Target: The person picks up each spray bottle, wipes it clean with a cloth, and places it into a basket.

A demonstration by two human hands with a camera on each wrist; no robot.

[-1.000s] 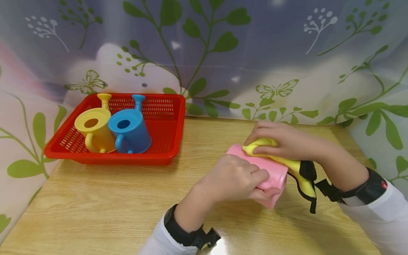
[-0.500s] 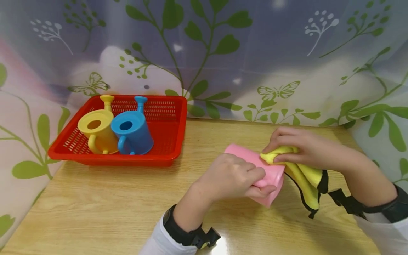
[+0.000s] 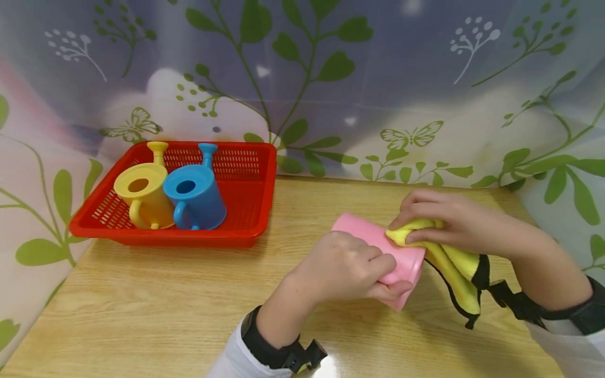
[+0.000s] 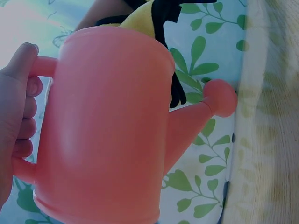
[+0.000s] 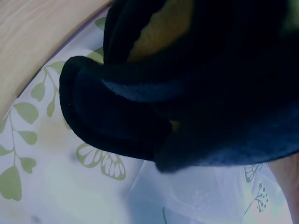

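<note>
My left hand (image 3: 347, 265) grips the handle of a pink watering can (image 4: 107, 126), its fingers curled through the loop. The can is tilted on its side above the table, and its spout (image 4: 189, 126) shows in the left wrist view. Bunched in my right hand (image 3: 441, 220) is a yellow cloth (image 3: 416, 228) with black edging, pressed to the can's side near one end. The cloth's loose corners hang down on the right. Dark folds of the cloth (image 5: 126, 112) fill much of the right wrist view and hide the fingers there.
A red basket (image 3: 189, 239) stands at the back left of the wooden table (image 3: 156, 299). Inside it are a yellow watering can (image 3: 151, 205) and a blue watering can (image 3: 200, 202), side by side. A leaf-patterned curtain (image 3: 321, 105) hangs behind the table.
My right hand with the yellow cloth has slid right along the pink can toward its end, mostly in the first half second. The left hand keeps its grip, nearly still.
</note>
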